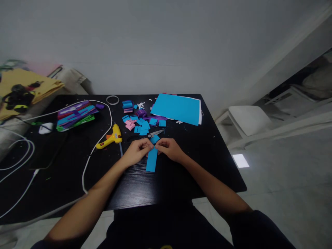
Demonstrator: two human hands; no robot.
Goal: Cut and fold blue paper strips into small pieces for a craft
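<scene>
A blue paper strip (151, 160) hangs down toward me over the black table, pinched between both hands. My left hand (138, 151) grips its left edge with thumb and fingers closed. On the opposite edge, my right hand (169, 148) pinches the strip in the same way. Just beyond the fingertips lies a blue piece of paper (155, 139); whether it joins the strip I cannot tell. Scissors (156, 132) rest open behind the hands, their handles partly hidden in the dark. Small cut blue pieces (142, 127) and pink pieces (130, 124) are scattered past the scissors.
Left of my hands lies a yellow glue gun (114, 136) beside a white cable (89, 157). Large blue sheets (176, 109) are at the back right. A stack of coloured paper (76, 116), a ring (112, 100) and a phone (49, 152) occupy the left side. A white stool (247, 119) stands at right.
</scene>
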